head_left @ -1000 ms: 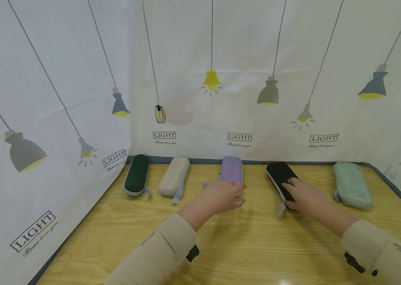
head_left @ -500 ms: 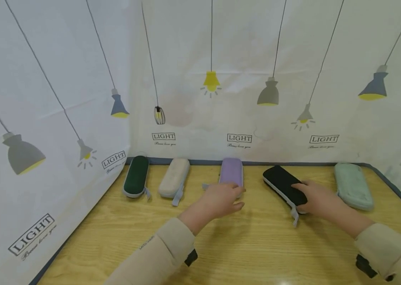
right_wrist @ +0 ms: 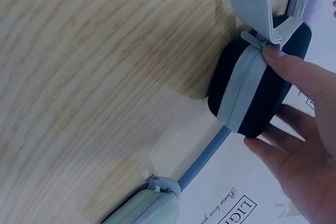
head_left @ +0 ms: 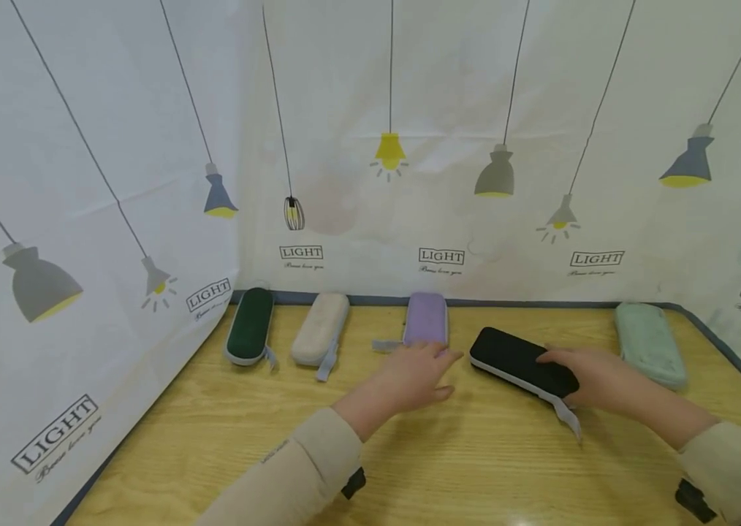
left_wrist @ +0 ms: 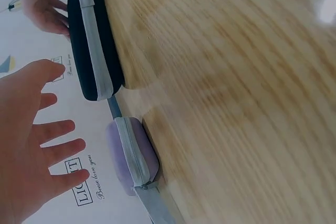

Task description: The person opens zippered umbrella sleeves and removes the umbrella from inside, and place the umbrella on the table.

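Head view: the right hand (head_left: 597,374) grips the near end of the black case (head_left: 520,361) at centre right, its long axis running upper left to lower right; the left hand (head_left: 418,371) hovers spread before the purple case (head_left: 426,320) on the wooden table (head_left: 476,467); left wrist view: fingers (left_wrist: 58,150) splayed; right wrist view: thumb and fingers (right_wrist: 294,72) clasp the black case's end, printed curtain behind

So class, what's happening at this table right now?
A person works at a wooden table with five zip cases in a row by the backdrop. The right hand grips the black case, which lies slanted out of line. The left hand, fingers spread, hovers just in front of the purple case.
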A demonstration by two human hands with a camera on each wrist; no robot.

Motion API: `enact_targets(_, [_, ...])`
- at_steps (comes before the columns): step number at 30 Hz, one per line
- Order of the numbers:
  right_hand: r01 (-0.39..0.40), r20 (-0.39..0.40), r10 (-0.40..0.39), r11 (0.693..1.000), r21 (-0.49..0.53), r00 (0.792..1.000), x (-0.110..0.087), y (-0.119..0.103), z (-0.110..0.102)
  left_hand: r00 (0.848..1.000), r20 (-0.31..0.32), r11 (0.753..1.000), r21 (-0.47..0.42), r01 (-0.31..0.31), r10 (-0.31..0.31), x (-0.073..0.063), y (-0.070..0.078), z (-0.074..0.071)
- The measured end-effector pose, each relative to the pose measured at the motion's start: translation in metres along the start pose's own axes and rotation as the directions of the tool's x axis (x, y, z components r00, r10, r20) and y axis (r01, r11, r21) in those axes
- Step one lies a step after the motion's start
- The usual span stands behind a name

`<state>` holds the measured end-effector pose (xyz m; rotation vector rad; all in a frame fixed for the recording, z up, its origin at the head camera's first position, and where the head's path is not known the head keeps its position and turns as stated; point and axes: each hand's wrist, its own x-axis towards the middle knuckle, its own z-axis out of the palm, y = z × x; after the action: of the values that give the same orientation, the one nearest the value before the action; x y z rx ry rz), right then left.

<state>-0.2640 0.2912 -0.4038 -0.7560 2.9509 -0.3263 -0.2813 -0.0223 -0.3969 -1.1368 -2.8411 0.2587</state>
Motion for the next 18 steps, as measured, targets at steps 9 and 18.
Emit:
enact_targets(9, [0.093,0.038,-0.093,0.996,-0.006,0.995,-0.002,-0.011,0.003,0.999,0.037,1.0,0.008,-0.03,0.03,0.002,0.005,0.007])
enact_targets(18, [0.162,0.085,-0.164,0.986,0.034,0.983,0.002,-0.029,0.005,0.997,0.038,0.996,0.06,-0.064,0.062,0.001,0.006,0.009])
